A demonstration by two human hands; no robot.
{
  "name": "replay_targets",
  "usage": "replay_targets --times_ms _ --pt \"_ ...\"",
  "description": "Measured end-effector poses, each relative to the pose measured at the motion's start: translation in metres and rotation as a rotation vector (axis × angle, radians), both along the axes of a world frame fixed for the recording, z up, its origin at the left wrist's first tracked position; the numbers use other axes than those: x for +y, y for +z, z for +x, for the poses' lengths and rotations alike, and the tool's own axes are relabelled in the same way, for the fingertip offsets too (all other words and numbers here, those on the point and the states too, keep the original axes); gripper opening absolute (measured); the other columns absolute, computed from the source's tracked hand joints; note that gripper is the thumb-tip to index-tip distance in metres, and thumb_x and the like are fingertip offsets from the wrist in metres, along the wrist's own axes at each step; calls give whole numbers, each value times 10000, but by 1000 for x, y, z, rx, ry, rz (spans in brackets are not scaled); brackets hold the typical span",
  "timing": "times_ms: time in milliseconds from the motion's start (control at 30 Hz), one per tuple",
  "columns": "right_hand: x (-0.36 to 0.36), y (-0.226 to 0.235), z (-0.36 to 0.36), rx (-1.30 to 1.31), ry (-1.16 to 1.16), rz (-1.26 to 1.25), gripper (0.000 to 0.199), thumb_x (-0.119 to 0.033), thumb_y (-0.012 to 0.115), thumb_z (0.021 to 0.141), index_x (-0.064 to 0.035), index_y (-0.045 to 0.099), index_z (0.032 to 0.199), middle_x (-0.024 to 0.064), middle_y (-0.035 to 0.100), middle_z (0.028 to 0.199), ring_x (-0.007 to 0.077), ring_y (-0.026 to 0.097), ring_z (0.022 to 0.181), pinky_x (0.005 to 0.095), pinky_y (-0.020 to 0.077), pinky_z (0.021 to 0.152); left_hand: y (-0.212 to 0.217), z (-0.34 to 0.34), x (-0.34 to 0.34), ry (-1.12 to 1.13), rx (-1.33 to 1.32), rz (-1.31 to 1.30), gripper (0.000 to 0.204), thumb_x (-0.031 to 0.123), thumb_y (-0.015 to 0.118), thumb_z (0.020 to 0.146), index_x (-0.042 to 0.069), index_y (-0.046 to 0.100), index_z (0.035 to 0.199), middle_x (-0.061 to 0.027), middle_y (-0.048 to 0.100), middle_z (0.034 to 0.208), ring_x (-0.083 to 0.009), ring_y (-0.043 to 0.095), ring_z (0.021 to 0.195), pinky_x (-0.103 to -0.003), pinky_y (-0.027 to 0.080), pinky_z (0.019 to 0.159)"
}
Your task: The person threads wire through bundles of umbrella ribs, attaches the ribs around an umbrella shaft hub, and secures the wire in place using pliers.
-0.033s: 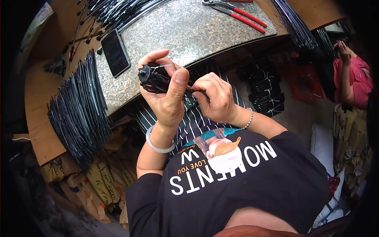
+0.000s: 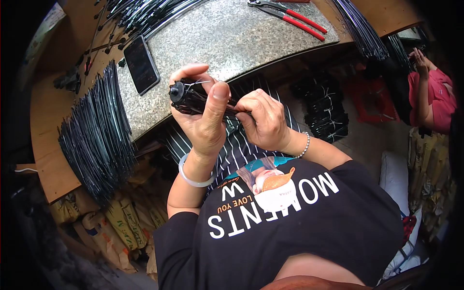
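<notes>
My left hand [image 2: 205, 118] is wrapped around a short bundle of thin black metal rods [image 2: 189, 100], thumb pressed along its top. The bundle ends in a small round black hub [image 2: 175, 91], with a fine wire [image 2: 195, 83] looped near it. My right hand [image 2: 263, 121] pinches the bundle's other end, touching my left hand. Both hands hover just in front of the edge of a speckled stone slab [image 2: 232, 38]. The middle of the bundle is hidden by my fingers.
On the slab lie a dark phone [image 2: 141, 64] and red-handled pliers [image 2: 295, 17]. A big heap of long black rods [image 2: 96, 135] covers the wooden bench at left, with more rods at the top. Tied black bundles [image 2: 324, 111] sit on the floor. A person in pink [image 2: 435, 96] works at right.
</notes>
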State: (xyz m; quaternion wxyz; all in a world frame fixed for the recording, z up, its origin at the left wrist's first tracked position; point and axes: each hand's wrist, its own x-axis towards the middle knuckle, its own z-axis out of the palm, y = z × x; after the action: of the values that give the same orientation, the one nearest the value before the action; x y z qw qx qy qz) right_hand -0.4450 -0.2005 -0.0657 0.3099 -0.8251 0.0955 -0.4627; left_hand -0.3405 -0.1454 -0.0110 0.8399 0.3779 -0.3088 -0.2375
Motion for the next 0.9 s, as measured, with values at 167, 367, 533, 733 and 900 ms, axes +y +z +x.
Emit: replay_targets --times_ms 167,367,533,733,900 --pt "-5 -3 -1 35 36 -78 133 -92 584 810 -15 490 865 109 538 738 274 525 623 337 426 535 -5 0 3 -12 -39 49 298 -9 658 775 -30 502 1028 -38 530 670 -90 530 565 -213 445 536" --pt "-4 -2 -3 13 71 -23 162 -54 632 749 -24 507 847 106 527 746 268 516 633 337 415 548 -1 1 4 -30 -50 149 258 -37 619 788 -69 516 1022 -56 542 631 -98 532 490 -228 454 465" --pt "-3 -6 -10 -74 90 61 195 -44 675 732 -25 536 867 106 556 780 244 532 683 315 429 581 -2 3 4 -106 -60 46 262 -46 581 802 -80 510 1052 -42 539 620 -89 520 475 -212 442 452" --pt "-28 25 -5 -144 99 120 216 -67 682 759 -18 561 932 109 583 844 212 542 731 293 442 632 -1 3 5 -35 -176 124 290 -18 551 823 -77 486 1099 -23 530 622 -73 501 476 -194 420 455" --pt "-43 56 7 -176 123 -135 245 -108 694 763 -20 565 951 109 587 863 206 540 742 285 441 648 -3 5 3 77 -314 160 332 11 562 826 -74 472 1134 -18 526 644 -55 495 514 -177 411 495"
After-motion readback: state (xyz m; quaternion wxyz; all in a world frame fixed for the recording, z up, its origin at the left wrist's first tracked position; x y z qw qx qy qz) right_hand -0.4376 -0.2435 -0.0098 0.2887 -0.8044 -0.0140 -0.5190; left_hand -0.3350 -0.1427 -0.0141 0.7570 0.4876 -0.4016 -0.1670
